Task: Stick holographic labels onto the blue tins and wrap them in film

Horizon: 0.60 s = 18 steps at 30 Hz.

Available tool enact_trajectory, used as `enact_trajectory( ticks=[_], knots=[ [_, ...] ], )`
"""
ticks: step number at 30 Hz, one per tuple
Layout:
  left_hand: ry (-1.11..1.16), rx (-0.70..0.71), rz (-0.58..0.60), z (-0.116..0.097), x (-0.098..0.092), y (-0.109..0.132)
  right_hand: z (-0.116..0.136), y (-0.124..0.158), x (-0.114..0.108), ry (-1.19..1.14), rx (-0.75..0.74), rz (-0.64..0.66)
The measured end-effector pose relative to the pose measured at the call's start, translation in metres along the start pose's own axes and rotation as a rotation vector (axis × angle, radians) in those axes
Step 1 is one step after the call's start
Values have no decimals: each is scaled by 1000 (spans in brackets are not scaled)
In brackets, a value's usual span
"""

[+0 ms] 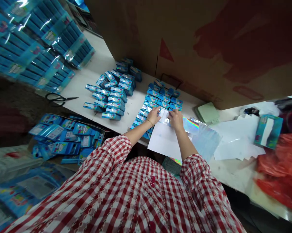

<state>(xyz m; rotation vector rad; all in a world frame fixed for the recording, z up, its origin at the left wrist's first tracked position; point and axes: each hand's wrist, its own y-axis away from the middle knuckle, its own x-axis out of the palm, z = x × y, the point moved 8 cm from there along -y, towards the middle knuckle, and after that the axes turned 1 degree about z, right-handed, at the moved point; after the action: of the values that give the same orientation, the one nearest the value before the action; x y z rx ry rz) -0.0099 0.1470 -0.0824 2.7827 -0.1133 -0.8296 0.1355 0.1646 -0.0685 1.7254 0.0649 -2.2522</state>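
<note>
From where I stand, the work looks partway along. The left hand [153, 116] and right hand [176, 119] come close together, fingers bent in at either side of a small pale piece [163, 116]; whether they pinch it or just press on it, I can't tell. Under and nearer than them lies a white sheet [164, 139], with a shiny rainbow sheet [191, 125] right beside the right hand.

Just beyond the fingers, blue boxes [158, 94] stand in close rows, running back along the left wrist too. Which of those are dealt with and which remain is too small to make out. Left of the hands stands a looser cluster [114, 100], and lower left is a heaped carton [102, 139] of more, so I'd judge plenty is left. Far left, clear-wrapped packs [27, 48] look like finished stock. The scissors [61, 98] lie well left, untouched.
</note>
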Motion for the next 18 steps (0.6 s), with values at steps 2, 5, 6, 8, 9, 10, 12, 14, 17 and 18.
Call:
enact_trajectory(
  ticks=[2,5,6,8,9,10,12,14,17,18],
  knots=[
    [-6,-2,-51,0,-2,1,-1,-1,3,-28,-41,-13],
    [-109,10,-39,-3,1,0,-3,5,9,-34,-116,-48],
    [-158,8,-20,-4,4,-1,-3,10,12,-25,-144,-56],
    [-235,4,3,-5,8,-2,-3,18,19,-9,-205,-76],
    [-255,9,-2,-6,9,-1,-3,23,21,-10,-233,-95],
    [-265,20,-16,-7,9,-1,-3,26,22,-22,-253,-123],
    [-264,49,-54,-8,8,2,-4,30,19,-68,-263,-202],
    [-246,78,-94,-9,7,4,-5,30,14,-96,-236,-276],
    [-194,101,-154,-7,5,6,-1,23,13,-32,-209,-269],
    [-176,99,-169,-6,4,7,1,22,15,2,-210,-244]
  ],
)
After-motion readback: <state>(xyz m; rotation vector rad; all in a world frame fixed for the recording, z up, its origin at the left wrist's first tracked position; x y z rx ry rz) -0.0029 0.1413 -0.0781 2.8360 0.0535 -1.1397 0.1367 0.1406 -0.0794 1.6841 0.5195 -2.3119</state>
